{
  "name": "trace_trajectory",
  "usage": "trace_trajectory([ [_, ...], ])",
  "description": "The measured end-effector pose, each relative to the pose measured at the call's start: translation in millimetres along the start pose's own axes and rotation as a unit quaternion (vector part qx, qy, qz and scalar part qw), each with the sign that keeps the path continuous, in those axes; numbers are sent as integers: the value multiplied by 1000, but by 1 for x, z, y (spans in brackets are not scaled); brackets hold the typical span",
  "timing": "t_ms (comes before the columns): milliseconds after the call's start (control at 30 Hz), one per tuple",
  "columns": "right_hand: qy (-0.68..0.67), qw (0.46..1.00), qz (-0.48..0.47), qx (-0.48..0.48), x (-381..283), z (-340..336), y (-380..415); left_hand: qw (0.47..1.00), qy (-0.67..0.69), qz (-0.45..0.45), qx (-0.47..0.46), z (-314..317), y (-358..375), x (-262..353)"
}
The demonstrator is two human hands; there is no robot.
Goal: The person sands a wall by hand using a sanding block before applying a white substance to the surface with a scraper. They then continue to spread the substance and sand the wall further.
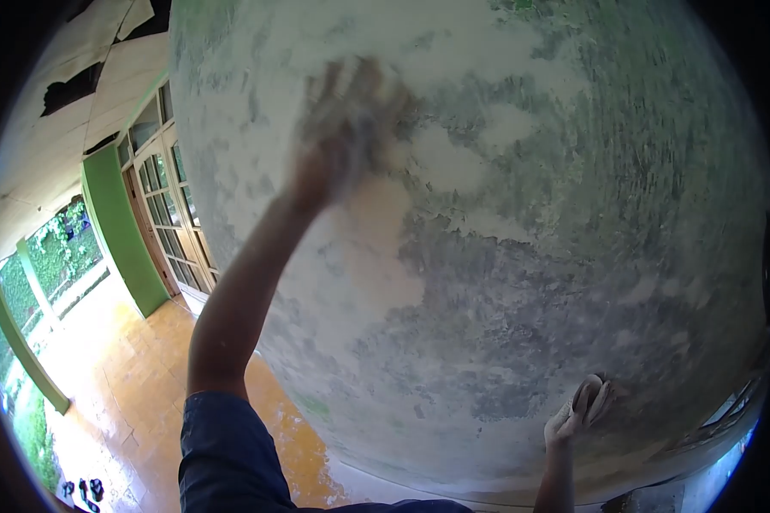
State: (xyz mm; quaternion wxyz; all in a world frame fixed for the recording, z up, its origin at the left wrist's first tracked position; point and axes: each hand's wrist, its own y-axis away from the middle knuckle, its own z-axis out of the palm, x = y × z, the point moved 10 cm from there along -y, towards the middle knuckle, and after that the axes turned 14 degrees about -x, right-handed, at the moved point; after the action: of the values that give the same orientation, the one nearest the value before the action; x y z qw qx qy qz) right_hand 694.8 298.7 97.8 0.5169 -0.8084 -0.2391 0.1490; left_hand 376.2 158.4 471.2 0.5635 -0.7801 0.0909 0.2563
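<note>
A large wall [505, 325], patchy with white filler and worn grey-green paint, takes up most of the view. High on it, my left hand [342, 128] lies against or very near the surface. Motion smears its fingers, and whatever may be under the palm is hidden. Lower right, my right hand [563, 421], whitened with dust, is raised close to the wall. Its fingers are closed around a small dark piece [587, 395], whose kind I cannot make out.
Left of the wall are a green pillar [128, 231] and a glass-paned door [167, 214]. Orange tiles [145, 368] cover the porch floor, with dark footwear [84, 491] at lower left. The ceiling [85, 120] has broken panels.
</note>
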Motion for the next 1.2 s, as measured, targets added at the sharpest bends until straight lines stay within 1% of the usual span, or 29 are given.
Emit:
trace_trajectory([
  [67,-12,1000,-3,11,1,1,1,989,43,107,-91,22,28,60],
  [100,-24,999,-5,21,2,-1,1,990,42,105,-89,20,25,54],
  [167,-27,999,-10,28,0,-4,0,993,-43,94,-57,4,13,26],
  [200,-31,999,-11,36,-1,-7,-1,1000,-22,15,-3,-2,8,-22],
  [233,-31,999,-13,35,-2,-7,-1,996,85,-33,25,-13,2,-46],
  [267,-32,999,-12,28,-2,-5,0,977,190,-80,54,-22,1,-63],
  [333,-32,999,-14,25,-1,-6,-2,999,9,-21,39,-3,5,-15],
  [367,-35,999,-10,26,-2,-6,-2,998,-8,53,-39,15,9,20],
  [400,-37,999,-6,27,-3,-7,-3,998,-8,51,-36,12,11,24],
  [467,-31,999,-11,22,-4,-9,-4,992,10,110,-62,8,13,40],
  [500,-27,999,-13,17,-4,-9,-4,997,-7,64,-32,-10,-2,28],
  [533,-27,999,-17,20,-5,-11,-4,998,-10,61,-30,-10,-9,12],
  [600,-41,998,-20,39,-5,-11,-6,988,122,-72,56,-28,-23,-54],
  [633,-37,998,-20,49,-4,-13,-5,993,48,-87,68,-28,-30,-52],
  [667,-20,999,-19,32,-5,-10,-3,992,48,-84,76,-25,-35,-33],
  [700,-5,1000,-19,13,-5,-7,-3,1000,-7,-8,28,-10,-42,14],
  [733,-2,1000,-20,17,-3,-6,-2,996,-62,66,-22,4,-45,48],
  [767,-25,999,-19,19,-2,-5,-1,996,-62,64,-21,5,-47,50],
  [833,-52,998,-23,18,-1,-4,-1,988,16,147,-45,7,-46,58],
  [867,-49,998,-36,36,-5,-10,-5,988,14,143,-46,4,-55,40],
  [900,-46,996,-47,55,-8,-15,-6,999,11,51,-7,-8,-72,-7],
  [933,-47,996,-47,53,-9,-16,-4,999,10,-42,31,-18,-77,-39],
  [967,-40,998,-36,31,-7,-13,-4,999,11,-42,30,-15,-76,-37],
  [1000,-33,999,-24,9,-6,-9,-4,997,-29,-50,48,-13,-76,-31],
  [1033,-32,999,-25,10,-6,-9,-4,994,-70,-58,67,-10,-76,-23],
  [1067,-40,999,-29,17,-7,-10,-3,998,-37,9,54,-4,-67,18],
  [1133,-46,998,-35,29,-7,-11,-5,993,28,104,-45,10,-51,76],
  [1167,-47,998,-29,27,-6,-11,-4,994,27,102,-42,6,-55,69],
  [1200,-48,998,-24,23,-5,-11,-4,997,-34,64,-24,-2,-61,50],
])
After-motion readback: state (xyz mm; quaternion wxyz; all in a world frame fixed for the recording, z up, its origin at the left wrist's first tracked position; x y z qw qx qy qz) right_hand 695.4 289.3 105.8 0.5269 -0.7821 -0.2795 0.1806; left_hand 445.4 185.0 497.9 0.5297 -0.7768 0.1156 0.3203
